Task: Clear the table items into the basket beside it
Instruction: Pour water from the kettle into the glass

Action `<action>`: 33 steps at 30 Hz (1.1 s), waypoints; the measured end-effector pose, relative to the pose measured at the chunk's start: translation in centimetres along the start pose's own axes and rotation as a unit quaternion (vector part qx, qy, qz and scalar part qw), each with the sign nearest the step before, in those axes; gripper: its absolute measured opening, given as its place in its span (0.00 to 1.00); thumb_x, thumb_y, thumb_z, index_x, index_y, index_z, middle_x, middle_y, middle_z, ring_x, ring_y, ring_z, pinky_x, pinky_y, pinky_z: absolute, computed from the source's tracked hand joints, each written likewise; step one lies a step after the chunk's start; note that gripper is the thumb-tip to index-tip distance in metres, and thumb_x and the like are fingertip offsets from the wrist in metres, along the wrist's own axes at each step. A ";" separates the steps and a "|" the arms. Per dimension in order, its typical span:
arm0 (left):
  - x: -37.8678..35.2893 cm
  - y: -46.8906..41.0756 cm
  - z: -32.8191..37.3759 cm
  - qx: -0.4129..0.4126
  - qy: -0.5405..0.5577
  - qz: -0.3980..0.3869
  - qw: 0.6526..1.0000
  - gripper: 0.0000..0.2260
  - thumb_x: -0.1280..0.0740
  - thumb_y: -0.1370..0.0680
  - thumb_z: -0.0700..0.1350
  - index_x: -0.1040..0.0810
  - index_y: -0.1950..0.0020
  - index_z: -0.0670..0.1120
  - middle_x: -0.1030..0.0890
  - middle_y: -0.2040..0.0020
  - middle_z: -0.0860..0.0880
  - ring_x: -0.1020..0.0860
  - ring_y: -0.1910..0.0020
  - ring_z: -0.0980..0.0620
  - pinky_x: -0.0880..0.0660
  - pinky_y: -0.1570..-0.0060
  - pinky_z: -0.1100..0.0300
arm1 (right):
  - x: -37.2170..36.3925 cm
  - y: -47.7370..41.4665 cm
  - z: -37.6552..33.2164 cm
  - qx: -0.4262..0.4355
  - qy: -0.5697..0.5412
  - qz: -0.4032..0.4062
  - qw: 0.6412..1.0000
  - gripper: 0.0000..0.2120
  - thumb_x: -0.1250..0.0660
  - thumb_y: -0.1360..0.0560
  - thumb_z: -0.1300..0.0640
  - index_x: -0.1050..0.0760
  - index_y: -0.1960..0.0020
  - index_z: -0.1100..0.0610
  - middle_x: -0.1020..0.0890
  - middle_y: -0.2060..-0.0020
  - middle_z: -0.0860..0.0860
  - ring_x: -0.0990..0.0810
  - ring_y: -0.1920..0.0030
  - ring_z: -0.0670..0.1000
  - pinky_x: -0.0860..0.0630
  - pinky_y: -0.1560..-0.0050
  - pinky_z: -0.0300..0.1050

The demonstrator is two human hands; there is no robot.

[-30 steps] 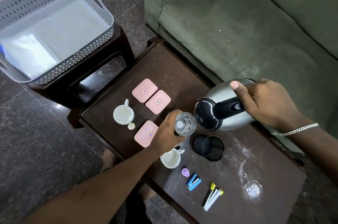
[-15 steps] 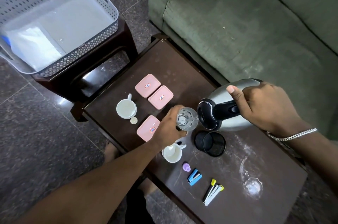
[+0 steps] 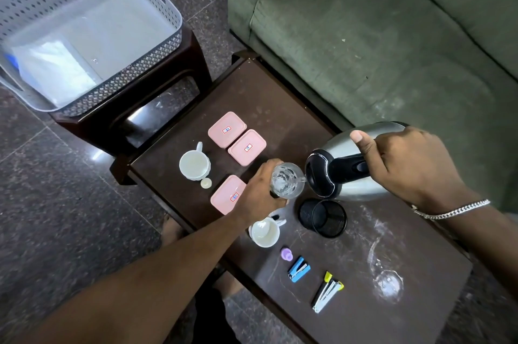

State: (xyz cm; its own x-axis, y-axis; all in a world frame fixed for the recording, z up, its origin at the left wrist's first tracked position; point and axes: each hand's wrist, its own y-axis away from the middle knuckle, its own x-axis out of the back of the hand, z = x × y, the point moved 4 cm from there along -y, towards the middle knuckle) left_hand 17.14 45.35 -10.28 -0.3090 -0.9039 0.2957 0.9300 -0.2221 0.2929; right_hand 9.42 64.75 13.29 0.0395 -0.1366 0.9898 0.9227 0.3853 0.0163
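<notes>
On the dark wooden table [image 3: 280, 96], my left hand [image 3: 262, 192] grips a clear glass [image 3: 287, 180]. My right hand [image 3: 409, 164] holds a steel kettle [image 3: 350, 172] by its black handle, tilted with its spout at the glass rim. Three pink lidded boxes [image 3: 227, 129] [image 3: 247, 147] [image 3: 227, 194], two white cups [image 3: 194, 164] [image 3: 265, 232], a black mesh holder [image 3: 322, 217], a purple cap [image 3: 286, 254], a blue stapler [image 3: 298, 269], a second stapler [image 3: 327, 291] and another clear glass [image 3: 388, 284] lie on the table. The grey basket [image 3: 157, 43] sits on a stool at upper left.
The dark stool [image 3: 196, 63] under the basket touches the table's far-left corner. White packets [image 3: 53, 68] lie inside the basket. A green sofa [image 3: 392, 35] runs along the table's far side. Dark tiled floor [image 3: 56, 217] lies to the left.
The view has shifted slightly. Both hands keep their grips, and the kettle's spout stays at the rim of the glass.
</notes>
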 end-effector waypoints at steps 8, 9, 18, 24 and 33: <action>0.3 0.1 0.5 0.007 0.003 0.001 1.000 0.38 0.20 0.33 0.39 0.33 0.28 0.53 0.26 0.34 0.53 0.26 0.36 0.56 0.30 0.38 0.68 | -0.1 0.1 -0.6 0.005 0.008 0.002 1.000 0.39 0.56 0.17 0.37 0.27 0.76 0.57 0.26 0.79 0.57 0.23 0.72 0.62 0.34 0.70 0.44; 0.3 0.1 0.6 0.007 0.003 0.001 1.000 0.38 0.19 0.33 0.39 0.33 0.28 0.53 0.26 0.34 0.53 0.26 0.36 0.56 0.29 0.38 0.66 | -0.1 0.0 -0.6 0.006 0.011 -0.004 1.000 0.40 0.57 0.17 0.37 0.25 0.76 0.57 0.25 0.78 0.57 0.22 0.71 0.62 0.33 0.70 0.45; 0.5 0.1 1.0 0.008 0.000 0.000 1.000 0.38 0.19 0.33 0.39 0.32 0.27 0.50 0.25 0.33 0.51 0.25 0.35 0.52 0.25 0.33 0.55 | 0.2 0.0 -1.4 0.001 0.019 0.009 1.000 0.38 0.54 0.17 0.39 0.29 0.78 0.57 0.32 0.80 0.55 0.24 0.74 0.61 0.38 0.70 0.43; 0.5 0.1 0.9 0.010 -0.006 -0.002 1.000 0.38 0.19 0.33 0.40 0.33 0.27 0.51 0.25 0.34 0.51 0.25 0.35 0.53 0.24 0.34 0.56 | 0.2 -0.1 -1.6 -0.003 0.009 0.008 1.000 0.37 0.53 0.17 0.39 0.30 0.78 0.58 0.34 0.79 0.54 0.23 0.73 0.62 0.37 0.70 0.44; 0.5 0.1 0.9 0.008 -0.012 -0.006 1.000 0.38 0.19 0.33 0.39 0.33 0.27 0.51 0.25 0.34 0.51 0.25 0.35 0.53 0.27 0.35 0.59 | -0.4 -0.4 0.2 -0.064 -0.064 -0.026 0.996 0.36 0.53 0.17 0.36 0.19 0.72 0.50 0.38 0.80 0.45 0.33 0.73 0.58 0.33 0.69 0.46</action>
State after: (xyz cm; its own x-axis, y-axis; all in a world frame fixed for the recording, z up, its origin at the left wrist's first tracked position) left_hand 16.88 45.16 -9.32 -0.3248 -0.8924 0.3133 0.9230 -0.2268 0.3108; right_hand 8.97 64.84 12.90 -0.0505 -0.0322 0.9982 0.9638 0.2604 0.0572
